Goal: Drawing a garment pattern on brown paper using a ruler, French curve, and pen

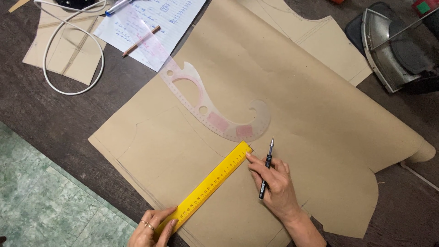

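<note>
Your left hand (151, 227) is pinching the near end of the yellow ruler (211, 183), its grip closed on the edge, pressing it flat on the brown pattern paper (283, 91). Your right hand (274, 183) is touching the ruler's far end with a fingertip while its grip is wrapping a black pen (266, 168), tip pointing away. Just beyond is lying a clear French curve (215, 114). Farther off on the dark table (55, 119) are sitting a pencil (141, 41) on lined notes (151, 27), a white cable (73, 55) and an iron (393, 45).

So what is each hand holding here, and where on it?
Right hand holds a black pen mid-barrel, forefinger touching the yellow ruler at its far end; left hand pins the ruler's near end.
</note>
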